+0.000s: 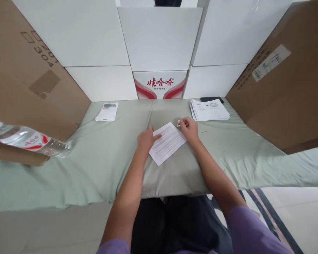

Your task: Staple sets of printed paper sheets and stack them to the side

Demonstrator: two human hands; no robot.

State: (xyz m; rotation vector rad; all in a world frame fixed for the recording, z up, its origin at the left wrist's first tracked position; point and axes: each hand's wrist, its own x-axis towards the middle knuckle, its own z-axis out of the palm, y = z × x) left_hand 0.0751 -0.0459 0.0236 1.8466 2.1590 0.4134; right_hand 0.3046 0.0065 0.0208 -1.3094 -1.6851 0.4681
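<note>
A printed sheet of paper (168, 143) lies turned at an angle on the green cloth before me. My left hand (145, 138) grips its left edge, with the thumb flat on top and the fingers partly hidden. Beside the sheet's upper right corner, my right hand (190, 129) is closed in a pinch. A small pale and brown object (178, 123) sticks out from its fingertips, too small to name. To the right is a stack of printed papers (211, 110), and on the left lie some small papers with a dark print (107, 112).
A clear water bottle (33, 140) is at the left, by a brown cardboard box (39, 77). Another brown box (288, 84) stands at the right. White boxes (159, 38) form a wall behind the cloth-covered surface (95, 155). A black flat object (217, 99) lies behind the paper stack.
</note>
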